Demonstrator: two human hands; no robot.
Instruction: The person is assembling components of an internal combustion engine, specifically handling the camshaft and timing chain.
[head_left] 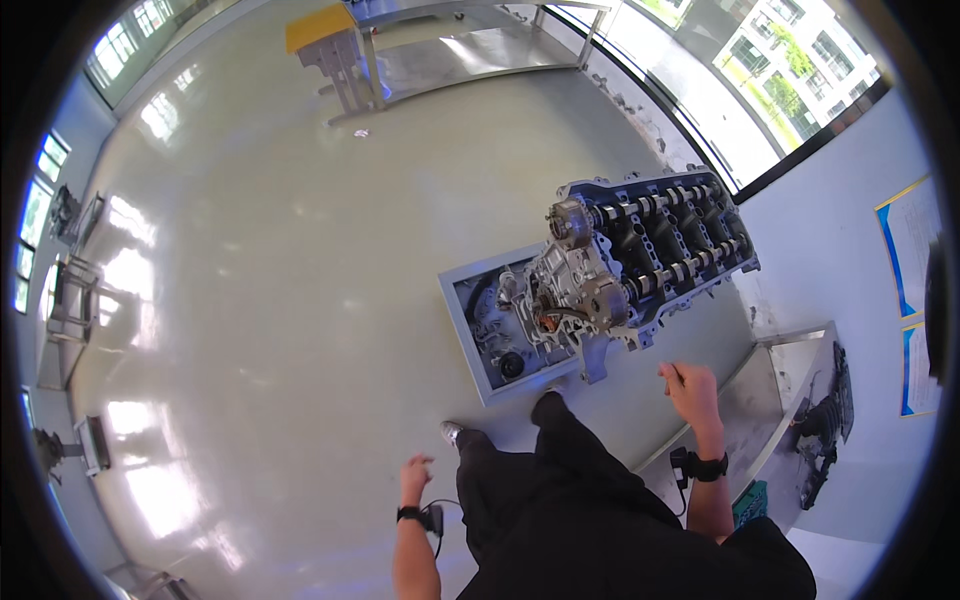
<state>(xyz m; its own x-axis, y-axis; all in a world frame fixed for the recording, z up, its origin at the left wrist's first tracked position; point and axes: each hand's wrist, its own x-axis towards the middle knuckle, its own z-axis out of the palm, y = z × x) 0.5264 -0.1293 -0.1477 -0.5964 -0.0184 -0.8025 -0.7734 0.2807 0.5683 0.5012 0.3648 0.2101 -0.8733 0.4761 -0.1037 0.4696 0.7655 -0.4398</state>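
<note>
In front of me stands an engine, its cylinder head (660,235) uncovered so that two camshafts (655,205) with round sprockets show. My right hand (692,393) is raised near the engine's front corner, apart from it, with curled fingers and the thumb against them. Whether anything small is in it I cannot make out. Lower down on the left, my left hand (416,478) hangs over the floor with loosely bent fingers partly apart and nothing visible in them. It touches nothing. Both wrists wear black straps with small devices and cables.
A grey tray (462,325) under the engine holds loose parts. On my right is a metal workbench (735,400) with dark parts (822,430) and a green object (750,503). A steel table (470,65) stands far ahead, beside a yellow-topped stand (320,28). Windows line the right wall.
</note>
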